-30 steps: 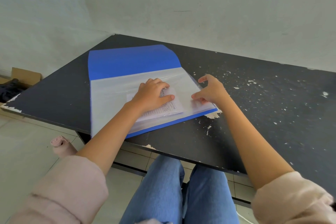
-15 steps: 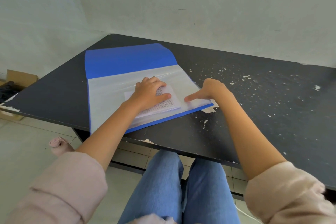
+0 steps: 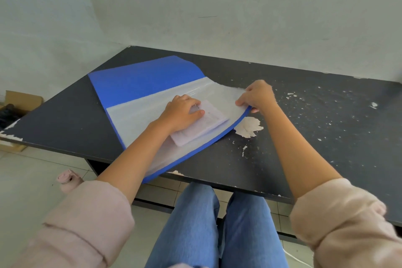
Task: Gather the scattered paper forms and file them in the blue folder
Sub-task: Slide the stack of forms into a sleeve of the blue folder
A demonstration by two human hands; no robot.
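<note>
One blue folder lies open on the surface. My left hand presses flat one stack of forms inside; at three o'clock, my right hand pinches the clear sleeve.

Bare plain room, chipped black table, tiled floor, blank wall

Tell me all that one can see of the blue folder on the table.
The blue folder lies open and flat on the black table, its near corner over the table edge. Clear plastic sleeves cover its near half. The left hand presses a stack of paper forms on the sleeves; the right hand pinches the sleeves' right edge.
</note>
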